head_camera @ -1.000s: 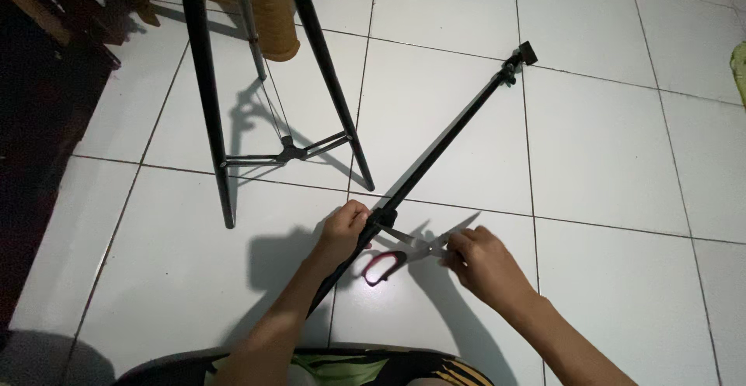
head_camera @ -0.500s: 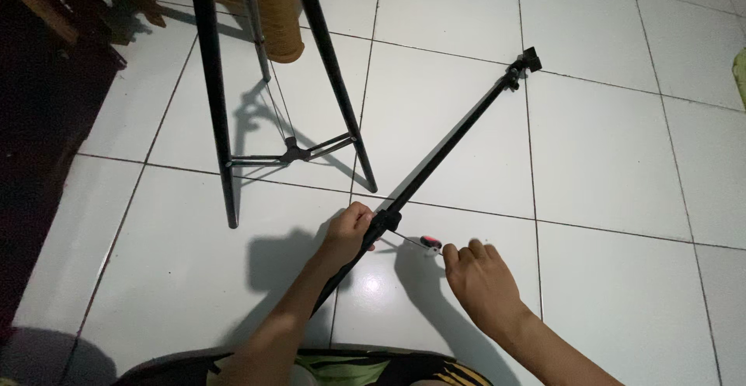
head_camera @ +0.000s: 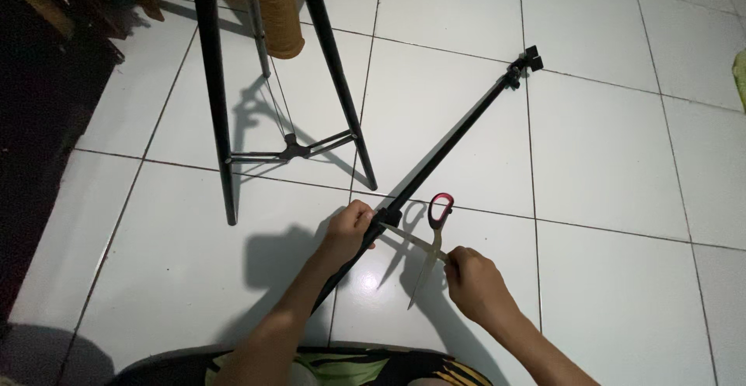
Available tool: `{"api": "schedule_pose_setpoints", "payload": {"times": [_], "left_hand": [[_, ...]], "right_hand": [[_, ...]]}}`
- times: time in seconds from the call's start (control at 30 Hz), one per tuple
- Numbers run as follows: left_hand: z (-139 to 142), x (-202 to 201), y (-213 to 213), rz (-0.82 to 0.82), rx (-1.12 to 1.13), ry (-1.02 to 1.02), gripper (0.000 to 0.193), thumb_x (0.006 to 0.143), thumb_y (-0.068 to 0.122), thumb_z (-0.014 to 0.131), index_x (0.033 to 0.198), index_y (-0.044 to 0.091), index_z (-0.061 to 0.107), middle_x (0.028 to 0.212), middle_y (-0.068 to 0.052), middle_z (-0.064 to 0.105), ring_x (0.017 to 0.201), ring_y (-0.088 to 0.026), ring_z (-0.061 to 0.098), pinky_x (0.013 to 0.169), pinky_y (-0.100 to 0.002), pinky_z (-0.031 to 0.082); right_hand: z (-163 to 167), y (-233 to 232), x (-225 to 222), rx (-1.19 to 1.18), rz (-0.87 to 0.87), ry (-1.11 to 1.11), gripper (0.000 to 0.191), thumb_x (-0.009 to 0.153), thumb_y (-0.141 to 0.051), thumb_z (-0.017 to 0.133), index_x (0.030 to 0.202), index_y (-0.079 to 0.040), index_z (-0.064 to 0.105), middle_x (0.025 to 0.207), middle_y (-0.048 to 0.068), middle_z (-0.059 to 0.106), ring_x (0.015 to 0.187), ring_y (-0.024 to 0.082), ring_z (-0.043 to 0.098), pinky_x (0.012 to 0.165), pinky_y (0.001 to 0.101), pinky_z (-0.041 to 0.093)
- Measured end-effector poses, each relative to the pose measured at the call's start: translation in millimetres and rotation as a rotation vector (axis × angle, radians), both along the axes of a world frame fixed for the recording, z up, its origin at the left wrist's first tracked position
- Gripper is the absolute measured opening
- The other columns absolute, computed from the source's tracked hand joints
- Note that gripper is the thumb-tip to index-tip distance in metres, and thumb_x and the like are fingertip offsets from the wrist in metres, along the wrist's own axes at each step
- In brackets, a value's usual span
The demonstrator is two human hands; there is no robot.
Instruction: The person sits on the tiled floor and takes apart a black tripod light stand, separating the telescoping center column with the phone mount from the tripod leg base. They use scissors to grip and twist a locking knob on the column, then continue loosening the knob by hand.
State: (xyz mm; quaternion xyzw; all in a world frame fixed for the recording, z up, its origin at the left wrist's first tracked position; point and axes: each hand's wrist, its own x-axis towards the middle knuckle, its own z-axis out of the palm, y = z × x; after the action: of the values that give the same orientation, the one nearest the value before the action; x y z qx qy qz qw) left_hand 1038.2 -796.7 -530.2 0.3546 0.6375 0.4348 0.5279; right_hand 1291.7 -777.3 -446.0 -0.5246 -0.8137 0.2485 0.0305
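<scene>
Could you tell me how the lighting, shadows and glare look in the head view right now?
Head view: light falls from the near side, so the stand and left hand cast hard shadows on the white tiled floor; a bright glare patch lies below the scissors; the left edge is dark; focus stays sharp.

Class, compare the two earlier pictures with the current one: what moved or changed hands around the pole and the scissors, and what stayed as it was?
The scissors have swung: their red handle, earlier low beside the left hand, now points up and away, with the blades spread open. The right hand holds them near the crossing of the blades, slightly farther from the pole than before. The left hand still grips the black pole at its clamp. Pole and tripod stand lie as before.
</scene>
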Motion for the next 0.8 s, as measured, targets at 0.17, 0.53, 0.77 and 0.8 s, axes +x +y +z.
{"api": "schedule_pose_setpoints", "payload": {"times": [0.17, 0.53, 0.77, 0.8], "left_hand": [[-8, 30, -57, -0.006, -0.004, -0.009, 0.023, 0.103, 0.023, 0.050, 0.101, 0.003, 0.061, 0.079, -0.007, 0.065, 0.065, -0.012, 0.068, 0.056, -0.029, 0.062], [-23, 61, -134, -0.032, 0.039, 0.060, 0.023, 0.104, 0.023, 0.048, 0.103, 0.004, 0.062, 0.084, -0.008, 0.068, 0.070, -0.012, 0.069, 0.061, -0.030, 0.062], [-38, 111, -224, 0.012, 0.038, -0.051, 0.023, 0.102, 0.022, 0.050, 0.101, 0.003, 0.062, 0.084, -0.007, 0.065, 0.067, -0.012, 0.068, 0.058, -0.030, 0.064], [-40, 116, -238, 0.012, 0.026, -0.023, 0.023, 0.102, 0.022, 0.049, 0.102, 0.003, 0.062, 0.083, -0.007, 0.064, 0.066, -0.012, 0.067, 0.057, -0.030, 0.063]], "right_hand": [[-7, -65, 25, -0.061, -0.016, -0.039, 0.016, 0.094, -0.016, 0.062, 0.090, 0.000, 0.063, 0.082, 0.018, 0.072, 0.071, 0.035, 0.071, 0.066, 0.0460, 0.056], [13, -127, 55, -0.075, 0.250, -0.198, 0.016, 0.098, -0.019, 0.060, 0.102, -0.006, 0.053, 0.086, 0.015, 0.068, 0.081, 0.028, 0.070, 0.072, 0.0415, 0.059], [5, -200, 102, -0.148, 0.088, -0.089, 0.019, 0.086, -0.007, 0.072, 0.102, -0.003, 0.063, 0.084, 0.013, 0.074, 0.077, 0.024, 0.075, 0.070, 0.0363, 0.062], [1, -213, 108, -0.147, 0.043, -0.065, 0.018, 0.086, -0.009, 0.074, 0.101, -0.003, 0.065, 0.081, 0.012, 0.076, 0.072, 0.024, 0.076, 0.068, 0.0360, 0.063]]}}
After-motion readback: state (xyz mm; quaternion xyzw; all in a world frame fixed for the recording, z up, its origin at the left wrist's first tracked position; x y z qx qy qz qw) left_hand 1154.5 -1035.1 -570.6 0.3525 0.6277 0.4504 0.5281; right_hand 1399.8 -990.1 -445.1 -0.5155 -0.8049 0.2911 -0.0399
